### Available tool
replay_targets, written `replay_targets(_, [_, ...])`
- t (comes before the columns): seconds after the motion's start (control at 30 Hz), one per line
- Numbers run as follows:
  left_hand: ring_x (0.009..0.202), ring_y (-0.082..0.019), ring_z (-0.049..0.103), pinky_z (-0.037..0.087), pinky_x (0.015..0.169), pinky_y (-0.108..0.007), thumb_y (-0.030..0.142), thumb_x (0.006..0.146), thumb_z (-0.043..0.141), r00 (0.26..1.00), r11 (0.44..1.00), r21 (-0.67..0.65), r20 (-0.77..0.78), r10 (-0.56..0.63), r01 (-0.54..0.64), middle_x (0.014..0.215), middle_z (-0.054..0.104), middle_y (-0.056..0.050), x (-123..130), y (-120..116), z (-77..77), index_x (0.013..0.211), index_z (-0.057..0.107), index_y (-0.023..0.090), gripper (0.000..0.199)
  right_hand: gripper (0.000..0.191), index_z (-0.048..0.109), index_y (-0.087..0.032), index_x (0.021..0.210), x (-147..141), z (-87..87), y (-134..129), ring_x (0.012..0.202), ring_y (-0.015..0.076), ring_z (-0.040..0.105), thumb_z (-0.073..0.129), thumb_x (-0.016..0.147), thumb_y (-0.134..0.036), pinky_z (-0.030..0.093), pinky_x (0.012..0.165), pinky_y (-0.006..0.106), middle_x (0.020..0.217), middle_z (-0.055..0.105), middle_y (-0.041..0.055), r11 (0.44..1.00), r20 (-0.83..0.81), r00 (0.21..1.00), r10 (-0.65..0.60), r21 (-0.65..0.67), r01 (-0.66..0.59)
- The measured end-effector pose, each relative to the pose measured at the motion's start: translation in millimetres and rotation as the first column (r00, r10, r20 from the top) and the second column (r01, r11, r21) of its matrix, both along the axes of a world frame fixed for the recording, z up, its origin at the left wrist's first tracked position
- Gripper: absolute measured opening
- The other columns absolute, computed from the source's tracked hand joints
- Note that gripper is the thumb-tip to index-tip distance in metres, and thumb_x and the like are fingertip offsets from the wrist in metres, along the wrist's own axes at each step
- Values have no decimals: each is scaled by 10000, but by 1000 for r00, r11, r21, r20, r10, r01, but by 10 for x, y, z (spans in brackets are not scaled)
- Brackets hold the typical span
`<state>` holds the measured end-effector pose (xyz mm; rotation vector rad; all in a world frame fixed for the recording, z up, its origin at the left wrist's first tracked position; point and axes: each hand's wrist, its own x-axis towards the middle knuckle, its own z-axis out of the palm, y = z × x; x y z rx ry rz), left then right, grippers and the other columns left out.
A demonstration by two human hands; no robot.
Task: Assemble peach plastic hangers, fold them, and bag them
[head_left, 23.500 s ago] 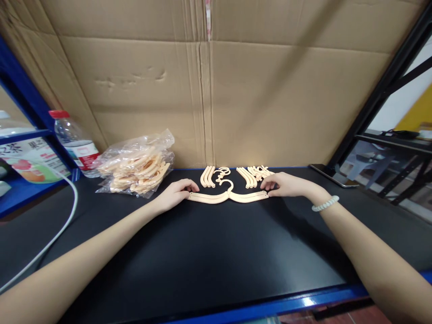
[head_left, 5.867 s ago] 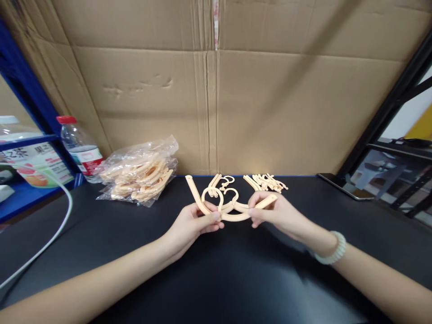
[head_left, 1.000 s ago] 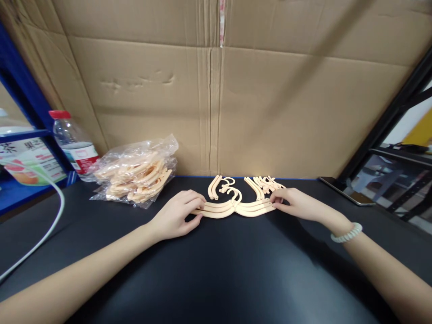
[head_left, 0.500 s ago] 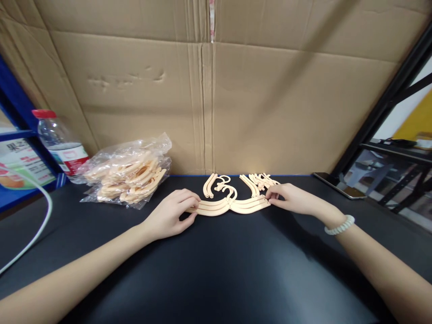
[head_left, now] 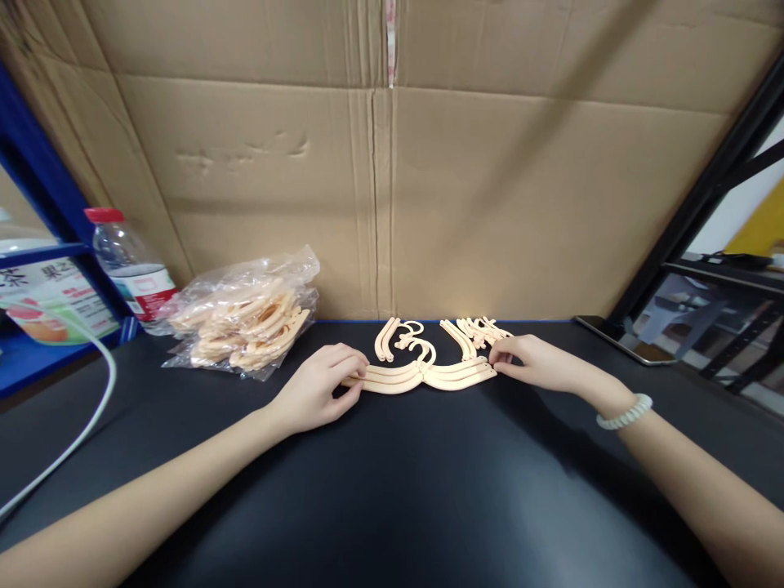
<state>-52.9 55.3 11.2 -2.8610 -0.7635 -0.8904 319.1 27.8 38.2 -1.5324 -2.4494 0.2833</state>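
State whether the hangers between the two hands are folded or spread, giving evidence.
Spread: the hangers stretch out to both sides, from the left hand to the right hand.

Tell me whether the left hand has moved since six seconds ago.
Yes, leftward: the left hand reached past the line of the cardboard seam then, but now lies left of it.

1. Coat hangers (head_left: 456, 379): pale beige, smooth, more than one, though the exact count is hard to tell. They lie flat, nested front to back, their two curved arms spread wide and meeting at the middle. Curled hooks point away from the viewer.
2. Left arm strips (head_left: 387, 340): loose, curved, side by side just behind the hangers.
3. Loose hook (head_left: 404, 340): beside those strips.
4. Right arm strips (head_left: 459, 339): slanting, close together.
5. Small-part pile (head_left: 483, 331): jumbled, beside the right strips.
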Motion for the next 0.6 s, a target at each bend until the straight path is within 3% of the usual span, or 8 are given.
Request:
replay_targets(0.13, [882,-200,604,480,794,-341,141,857,494,997,999,-10,62,53,-52,944,647,-61,-21,36,-27,815,529,200,80,165,646,-161,806,26,-12,13,697,179,607,489,841,-199,444,652,284,783,678,65,1000,-13,1000,-1,23,2])
replay_targets(0.37, [877,-202,603,488,805,-352,168,878,471,983,993,-37,143,115,-111,917,646,-56,-27,78,-29,883,549,198,84,183,596,-177,736,-5,8,6,626,152,567,462,860,-190,396,606,259,717,651,37,983,-29,999,-16,181,21])
replay_targets(0.6, [891,-232,626,491,820,-377,223,809,528,973,960,-168,18,230,-223,926,661,-52,22,245,138,931,574,198,133,178,655,-179,810,-158,72,247,681,155,609,481,845,-172,415,639,251,772,695,38,978,-67,998,-9,206,22])
